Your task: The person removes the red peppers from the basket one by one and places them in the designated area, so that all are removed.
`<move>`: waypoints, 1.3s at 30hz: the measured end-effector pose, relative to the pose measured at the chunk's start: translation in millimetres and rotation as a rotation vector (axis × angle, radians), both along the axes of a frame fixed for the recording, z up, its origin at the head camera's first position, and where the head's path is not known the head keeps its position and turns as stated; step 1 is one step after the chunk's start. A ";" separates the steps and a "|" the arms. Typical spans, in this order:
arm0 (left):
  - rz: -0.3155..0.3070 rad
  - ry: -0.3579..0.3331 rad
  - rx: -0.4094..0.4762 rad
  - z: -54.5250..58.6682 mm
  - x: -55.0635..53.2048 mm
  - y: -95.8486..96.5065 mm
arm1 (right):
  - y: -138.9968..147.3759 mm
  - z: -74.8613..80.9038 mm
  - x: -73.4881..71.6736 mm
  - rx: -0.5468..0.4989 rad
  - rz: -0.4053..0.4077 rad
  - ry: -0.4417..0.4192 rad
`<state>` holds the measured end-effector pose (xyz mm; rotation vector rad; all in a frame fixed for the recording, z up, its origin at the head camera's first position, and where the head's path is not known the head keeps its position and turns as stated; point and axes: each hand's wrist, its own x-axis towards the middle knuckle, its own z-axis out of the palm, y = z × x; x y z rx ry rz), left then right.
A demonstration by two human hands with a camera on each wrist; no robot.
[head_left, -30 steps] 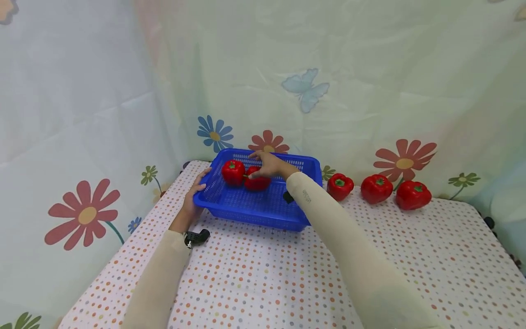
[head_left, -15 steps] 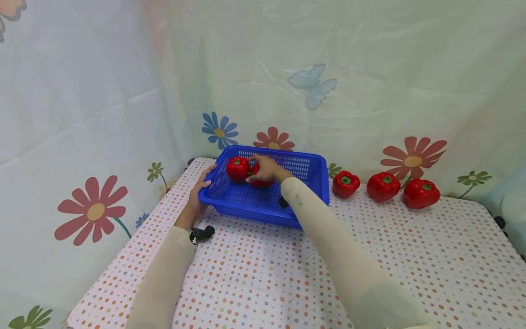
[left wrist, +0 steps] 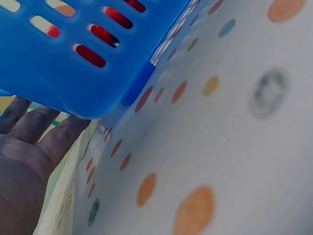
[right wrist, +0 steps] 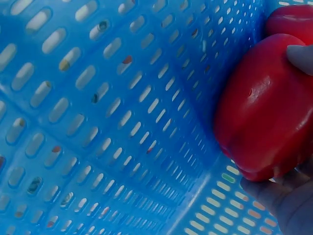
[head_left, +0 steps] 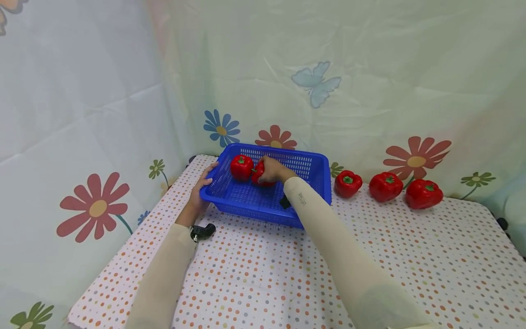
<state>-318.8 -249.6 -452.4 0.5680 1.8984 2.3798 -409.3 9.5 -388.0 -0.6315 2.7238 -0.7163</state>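
Observation:
A blue perforated plastic basket (head_left: 255, 213) stands on the dotted tablecloth by the back wall. My left hand (head_left: 199, 192) rests at its left end; in the left wrist view the hand's (left wrist: 24, 152) extended fingers lie against the basket wall (left wrist: 49, 73). Inside the basket, my right hand (head_left: 273, 170) holds a red bell pepper (head_left: 257, 173), its stem pointing left. The right wrist view shows thumb and fingers on opposite sides of that bell pepper (right wrist: 264, 107). Another red bell pepper (head_left: 241, 167) sits upright to its left, stem up.
Right of the basket, three more red bell peppers stand in a row on the table: one near the basket (head_left: 348, 183), a middle one (head_left: 386, 186) and a far-right one (head_left: 423, 193). A floral curtain (head_left: 263, 91) hangs close behind the basket.
My right hand has come down from above with spread fingers and now grips the bell pepper in the basket. The left hand stays at the basket's end. The head view has shifted slightly.

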 end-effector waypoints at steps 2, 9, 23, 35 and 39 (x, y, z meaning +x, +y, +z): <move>0.000 -0.005 -0.002 1.2 1.6 0.1 | -0.2 -0.1 1.5 -0.008 -0.008 -0.010; -0.019 -0.017 0.022 8.1 9.6 -0.3 | -1.7 -0.5 3.5 -0.027 -0.045 -0.027; 0.018 -0.001 0.025 -5.5 4.4 -2.5 | -0.1 5.7 7.1 -0.049 -0.062 0.032; 0.001 0.006 0.022 -4.8 -0.8 11.1 | 43.6 46.0 36.3 -0.331 -0.044 0.098; 0.001 0.016 0.028 -7.5 -4.5 11.8 | 65.9 66.4 49.9 -0.465 -0.065 0.104</move>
